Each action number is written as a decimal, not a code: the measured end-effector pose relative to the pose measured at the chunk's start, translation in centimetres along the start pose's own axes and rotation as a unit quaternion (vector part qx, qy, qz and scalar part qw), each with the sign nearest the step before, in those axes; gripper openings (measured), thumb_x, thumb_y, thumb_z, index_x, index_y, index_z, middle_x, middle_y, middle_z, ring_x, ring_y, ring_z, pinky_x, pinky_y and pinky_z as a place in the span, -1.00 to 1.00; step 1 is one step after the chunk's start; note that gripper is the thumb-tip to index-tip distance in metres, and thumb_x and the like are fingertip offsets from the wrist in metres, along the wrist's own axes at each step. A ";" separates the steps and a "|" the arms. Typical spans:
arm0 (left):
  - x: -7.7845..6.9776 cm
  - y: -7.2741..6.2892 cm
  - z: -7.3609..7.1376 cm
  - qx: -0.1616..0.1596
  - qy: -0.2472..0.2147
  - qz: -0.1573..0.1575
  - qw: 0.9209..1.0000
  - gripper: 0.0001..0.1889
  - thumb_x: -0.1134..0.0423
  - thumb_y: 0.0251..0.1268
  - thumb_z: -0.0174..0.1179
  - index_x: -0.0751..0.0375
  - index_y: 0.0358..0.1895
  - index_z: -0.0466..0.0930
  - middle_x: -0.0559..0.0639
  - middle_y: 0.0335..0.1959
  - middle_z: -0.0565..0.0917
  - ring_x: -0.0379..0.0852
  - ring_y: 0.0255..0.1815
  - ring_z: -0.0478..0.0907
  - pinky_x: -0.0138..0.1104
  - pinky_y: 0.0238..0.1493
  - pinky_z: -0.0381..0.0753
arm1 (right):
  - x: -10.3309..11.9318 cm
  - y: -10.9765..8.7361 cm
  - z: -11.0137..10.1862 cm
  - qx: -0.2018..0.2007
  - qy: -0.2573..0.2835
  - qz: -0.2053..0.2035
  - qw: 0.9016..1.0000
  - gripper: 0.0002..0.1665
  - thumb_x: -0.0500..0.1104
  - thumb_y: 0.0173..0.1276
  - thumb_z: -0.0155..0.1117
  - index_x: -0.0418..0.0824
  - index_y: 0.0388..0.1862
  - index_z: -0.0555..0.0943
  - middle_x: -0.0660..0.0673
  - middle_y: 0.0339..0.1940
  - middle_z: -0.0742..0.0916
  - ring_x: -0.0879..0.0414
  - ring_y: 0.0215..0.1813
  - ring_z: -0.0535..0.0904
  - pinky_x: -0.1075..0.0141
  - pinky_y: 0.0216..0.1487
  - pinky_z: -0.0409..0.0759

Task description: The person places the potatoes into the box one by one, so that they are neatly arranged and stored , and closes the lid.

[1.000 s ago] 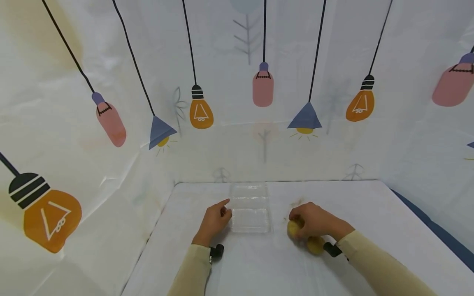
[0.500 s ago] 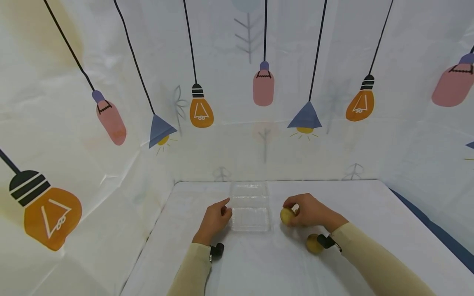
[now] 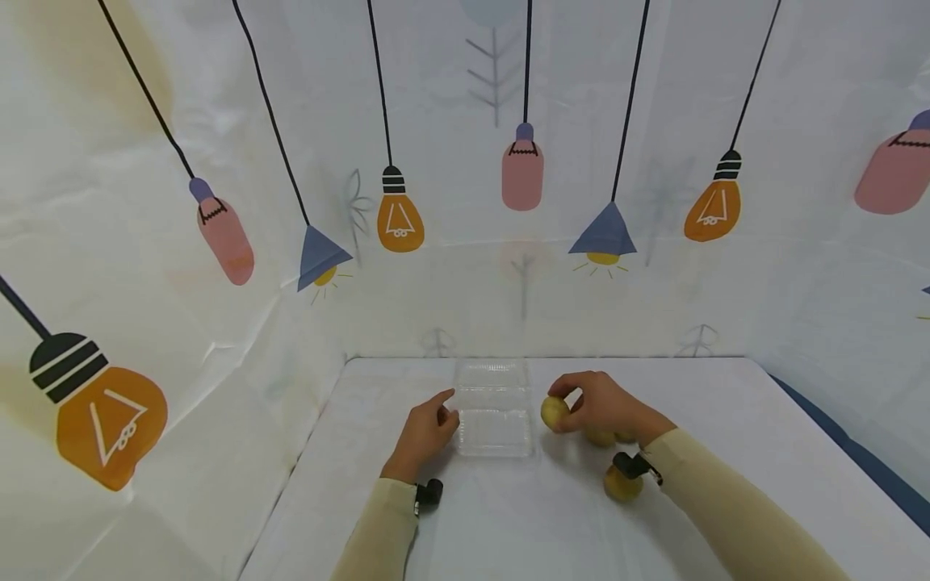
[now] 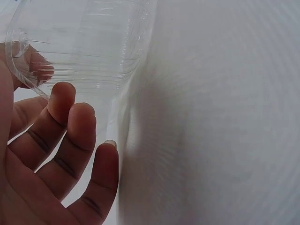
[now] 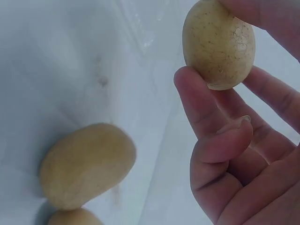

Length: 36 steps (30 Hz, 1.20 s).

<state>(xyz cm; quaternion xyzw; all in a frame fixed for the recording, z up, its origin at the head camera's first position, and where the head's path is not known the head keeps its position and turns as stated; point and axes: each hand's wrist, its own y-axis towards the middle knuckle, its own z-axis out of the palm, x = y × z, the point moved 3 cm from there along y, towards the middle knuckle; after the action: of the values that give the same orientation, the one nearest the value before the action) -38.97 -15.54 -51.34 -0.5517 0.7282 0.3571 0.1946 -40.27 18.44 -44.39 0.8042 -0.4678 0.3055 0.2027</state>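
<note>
My left hand (image 3: 423, 432) is at the left edge of a clear plastic clamshell container (image 3: 494, 433), its lid folded back. In the left wrist view, the container (image 4: 101, 44) has its rim between the thumb, seen through the plastic, and the fingers (image 4: 80, 126), which are bent. My right hand (image 3: 609, 406) pinches a small yellowish potato (image 3: 555, 411) just above the table, right of the container. In the right wrist view, this potato (image 5: 218, 47) sits between thumb and fingertips, its skin speckled. Other potatoes (image 5: 89, 164) lie beneath the right hand and wrist.
One potato (image 3: 622, 484) rests near the right wrist, and more (image 3: 600, 436) lie partly hidden under the right hand. The white-covered table (image 3: 508, 524) meets a white sheet wall (image 3: 450, 298) printed with lamps at the back and sides.
My right hand has lifted the potato and carried it left and back toward the container, uncovering other potatoes beneath it. The left hand stays at the container's edge.
</note>
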 end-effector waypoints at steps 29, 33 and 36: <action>1.0 0.0 -0.1 0.002 -0.011 -0.002 1.000 -0.49 0.18 0.53 0.26 0.22 0.46 0.53 -0.14 -0.42 0.54 -0.23 -0.48 0.43 -0.32 -0.42 0.48 | 4.9 6.9 6.0 0.057 -0.005 -0.061 0.996 -0.39 -0.04 0.02 0.79 0.06 0.02 0.65 0.03 -0.05 0.75 0.11 -0.20 0.73 0.19 -0.12 0.70; 0.5 0.1 -0.1 0.004 -0.019 0.010 1.000 -0.48 0.18 0.52 0.25 0.24 0.46 0.53 -0.14 -0.43 0.55 -0.23 -0.49 0.44 -0.31 -0.42 0.49 | 5.3 7.5 6.6 0.064 -0.029 -0.058 0.996 -0.42 -0.05 0.01 0.79 0.06 -0.02 0.65 0.03 -0.07 0.75 0.06 -0.12 0.70 0.15 -0.11 0.67; 0.4 0.3 0.2 0.004 -0.011 0.017 1.000 -0.48 0.18 0.51 0.25 0.24 0.46 0.52 -0.17 -0.45 0.55 -0.26 -0.52 0.42 -0.33 -0.43 0.48 | 5.5 7.7 7.0 0.069 -0.046 -0.056 0.995 -0.42 -0.03 0.01 0.77 0.05 -0.02 0.65 0.04 -0.08 0.75 -0.03 0.01 0.66 0.10 -0.04 0.62</action>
<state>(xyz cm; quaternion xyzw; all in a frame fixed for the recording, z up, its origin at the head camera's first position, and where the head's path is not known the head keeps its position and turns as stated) -39.37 -15.63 -51.65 -0.5345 0.7367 0.3634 0.1988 -42.84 7.05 -45.42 0.8545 -0.4085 0.2879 0.1414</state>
